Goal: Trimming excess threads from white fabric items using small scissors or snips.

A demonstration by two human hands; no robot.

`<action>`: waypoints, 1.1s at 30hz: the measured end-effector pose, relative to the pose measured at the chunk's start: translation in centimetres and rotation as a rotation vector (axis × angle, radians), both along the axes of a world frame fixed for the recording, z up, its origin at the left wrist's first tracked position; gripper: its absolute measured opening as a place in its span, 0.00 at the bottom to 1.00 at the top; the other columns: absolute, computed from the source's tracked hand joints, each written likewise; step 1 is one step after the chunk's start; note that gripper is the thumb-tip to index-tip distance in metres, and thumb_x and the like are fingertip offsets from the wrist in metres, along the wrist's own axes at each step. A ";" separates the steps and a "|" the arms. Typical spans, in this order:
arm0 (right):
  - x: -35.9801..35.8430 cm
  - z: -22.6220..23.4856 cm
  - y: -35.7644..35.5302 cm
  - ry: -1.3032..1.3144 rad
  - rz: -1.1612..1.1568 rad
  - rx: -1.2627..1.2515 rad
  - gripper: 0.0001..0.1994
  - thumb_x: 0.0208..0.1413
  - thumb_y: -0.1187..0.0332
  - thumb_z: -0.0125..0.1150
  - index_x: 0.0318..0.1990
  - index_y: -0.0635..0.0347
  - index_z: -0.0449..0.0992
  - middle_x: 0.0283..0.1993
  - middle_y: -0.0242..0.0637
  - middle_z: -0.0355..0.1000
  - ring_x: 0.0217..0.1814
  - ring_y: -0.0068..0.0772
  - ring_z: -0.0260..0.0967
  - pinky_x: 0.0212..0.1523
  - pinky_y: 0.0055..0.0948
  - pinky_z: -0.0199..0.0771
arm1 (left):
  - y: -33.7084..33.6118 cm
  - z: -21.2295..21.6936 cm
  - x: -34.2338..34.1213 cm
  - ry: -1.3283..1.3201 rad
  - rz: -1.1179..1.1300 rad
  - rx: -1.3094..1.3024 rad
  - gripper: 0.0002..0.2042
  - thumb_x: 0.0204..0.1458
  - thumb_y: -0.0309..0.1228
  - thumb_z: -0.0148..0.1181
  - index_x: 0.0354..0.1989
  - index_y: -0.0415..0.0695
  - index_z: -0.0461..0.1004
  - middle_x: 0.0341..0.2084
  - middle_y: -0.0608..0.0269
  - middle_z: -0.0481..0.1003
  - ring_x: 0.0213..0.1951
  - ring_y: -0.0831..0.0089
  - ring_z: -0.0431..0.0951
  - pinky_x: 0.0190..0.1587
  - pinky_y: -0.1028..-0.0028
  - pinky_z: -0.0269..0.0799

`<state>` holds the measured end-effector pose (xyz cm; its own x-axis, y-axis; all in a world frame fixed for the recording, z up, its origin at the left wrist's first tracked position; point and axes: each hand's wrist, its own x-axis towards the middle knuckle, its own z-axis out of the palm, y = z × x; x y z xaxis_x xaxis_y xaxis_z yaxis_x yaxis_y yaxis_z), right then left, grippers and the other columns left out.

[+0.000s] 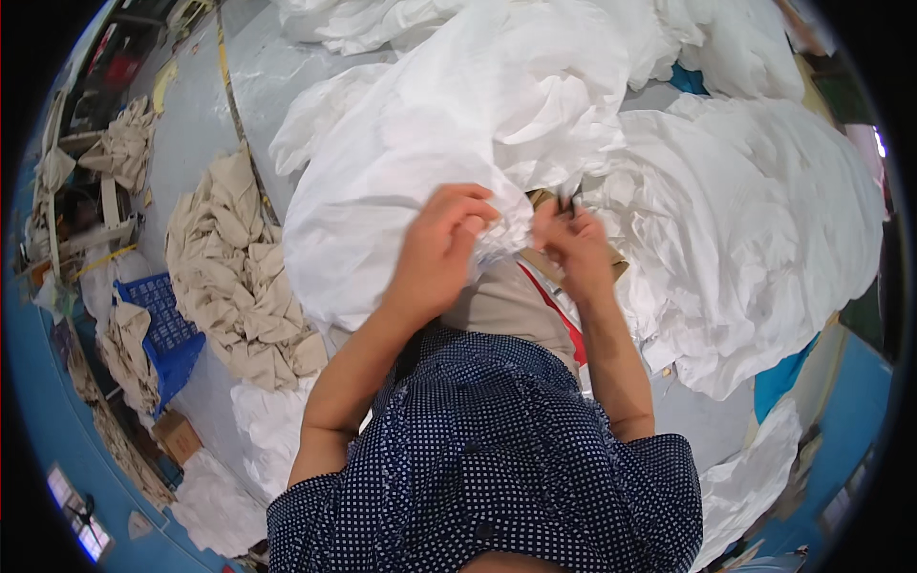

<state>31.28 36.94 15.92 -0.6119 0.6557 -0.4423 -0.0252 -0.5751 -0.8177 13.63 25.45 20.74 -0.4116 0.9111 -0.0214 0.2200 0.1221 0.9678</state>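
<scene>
A big gathered piece of white fabric (401, 162) lies across my lap and spreads away from me. My left hand (444, 239) pinches its bunched edge between thumb and fingers. Close to that edge, on the right, my right hand (573, 244) is closed around a small dark tool (566, 203), perhaps thread snips; motion blur hides its exact shape. Under the hands show my beige trousers (506, 304) and a red strip (564, 320) beside them.
A large heap of white fabric (735, 229) rises on the right. Crumpled beige cloth (239, 277) lies on the grey floor (277, 72) to the left, near a blue plastic basket (164, 320). A cardboard box (176, 436) stands at the lower left.
</scene>
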 end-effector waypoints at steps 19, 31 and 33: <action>-1.7 3.4 3.6 -0.315 0.368 0.676 0.07 0.48 0.73 0.63 0.35 0.65 0.76 0.24 0.34 0.69 0.28 0.16 0.62 0.30 0.23 0.64 | -10.6 -1.7 -3.4 0.539 0.045 -0.097 0.07 0.49 0.20 0.64 0.37 0.38 0.75 0.33 0.54 0.75 0.36 0.54 0.75 0.41 0.63 0.72; -5.5 2.4 1.3 -0.395 0.154 0.898 0.15 0.61 0.60 0.64 0.47 0.61 0.76 0.25 0.32 0.69 0.26 0.21 0.65 0.30 0.24 0.65 | -4.6 -3.3 -2.8 0.051 0.285 -0.254 0.07 0.55 0.26 0.64 0.40 0.36 0.80 0.28 0.61 0.80 0.30 0.73 0.76 0.37 0.75 0.71; -4.8 0.8 -1.5 -0.209 0.056 0.820 0.13 0.62 0.62 0.64 0.48 0.61 0.76 0.26 0.31 0.71 0.26 0.19 0.62 0.29 0.22 0.64 | -4.2 -3.0 -3.5 -0.221 0.235 -0.334 0.07 0.57 0.26 0.64 0.41 0.35 0.80 0.31 0.68 0.80 0.33 0.82 0.74 0.37 0.79 0.70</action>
<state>26.47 35.42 16.75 -0.6118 0.7893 0.0524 0.1840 0.2065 -0.9610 10.13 21.30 17.78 -0.5583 0.7223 -0.4081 -0.0579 0.4567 0.8877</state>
